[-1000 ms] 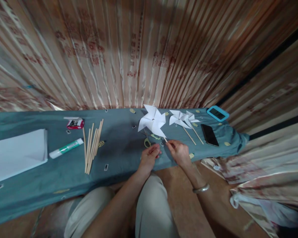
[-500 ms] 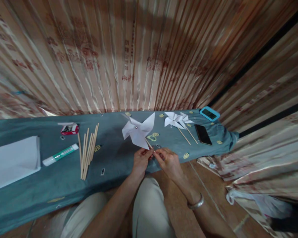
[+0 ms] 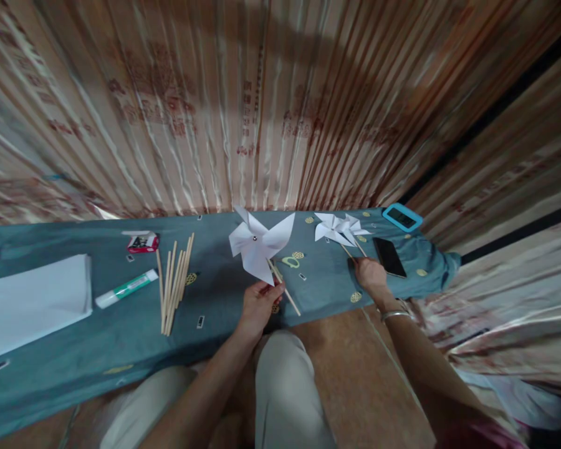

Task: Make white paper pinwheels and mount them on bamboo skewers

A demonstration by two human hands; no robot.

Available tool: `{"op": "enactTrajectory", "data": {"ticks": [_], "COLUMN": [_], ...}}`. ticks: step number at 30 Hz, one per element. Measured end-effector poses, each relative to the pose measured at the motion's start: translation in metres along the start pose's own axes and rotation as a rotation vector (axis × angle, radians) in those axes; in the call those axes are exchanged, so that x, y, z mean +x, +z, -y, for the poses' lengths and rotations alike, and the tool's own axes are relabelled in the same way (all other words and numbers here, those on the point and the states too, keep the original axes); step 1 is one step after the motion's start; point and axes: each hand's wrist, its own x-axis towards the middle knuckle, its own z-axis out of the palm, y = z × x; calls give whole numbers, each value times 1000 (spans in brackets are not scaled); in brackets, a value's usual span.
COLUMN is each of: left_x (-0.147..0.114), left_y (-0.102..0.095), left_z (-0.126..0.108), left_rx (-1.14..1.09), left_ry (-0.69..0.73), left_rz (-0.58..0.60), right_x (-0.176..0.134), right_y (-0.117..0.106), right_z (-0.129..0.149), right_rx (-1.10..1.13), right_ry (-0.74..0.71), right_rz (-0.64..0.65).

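A white paper pinwheel (image 3: pixel 257 249), with a pin at its centre, is tilted up on a thin wooden stick (image 3: pixel 290 300). My left hand (image 3: pixel 258 305) pinches that stick just below the blades. Farther right, two finished-looking paper pinwheels (image 3: pixel 331 228) lie overlapping on the cloth. My right hand (image 3: pixel 371 274), wearing a silver bangle, is closed around the lower ends of their sticks; its fingertips are partly hidden.
A patterned teal cloth covers the table (image 3: pixel 224 274). On the left are white paper sheets (image 3: pixel 32 299), a glue stick (image 3: pixel 126 289), a red box (image 3: pixel 143 242) and several loose wooden sticks (image 3: pixel 175 287). A black phone (image 3: pixel 389 257) and a blue-framed device (image 3: pixel 402 217) are at right.
My right hand has left the held pinwheel's stick and moved right to the sticks of the two lying pinwheels. My left hand still holds its pinwheel. The view has shifted slightly.
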Motion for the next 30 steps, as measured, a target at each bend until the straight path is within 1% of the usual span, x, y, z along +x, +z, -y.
{"op": "enactTrajectory", "data": {"ticks": [3, 7, 13, 18, 22, 26, 30], "left_x": [-1, -1, -2, -1, -1, -1, -1], "left_y": [-2, -1, 0, 0, 1, 2, 3], "left_z": [-2, -3, -3, -4, -4, -3, 0], "left_rx": [30, 23, 4, 11, -11, -4, 6], "left_ry": [19, 9, 11, 16, 20, 22, 27], "left_rz": [8, 7, -7, -4, 10, 17, 26], "right_x": [3, 4, 0, 3, 8, 16, 23], "right_y": [3, -1, -5, -13, -28, -44, -50], "right_z": [0, 4, 14, 16, 9, -5, -22], "right_rx": [-29, -33, -7, 4, -9, -29, -50], "right_ry": [12, -16, -73, -84, -62, -25, 26], "right_rz": [20, 26, -10, -51, -88, -117, -112]}}
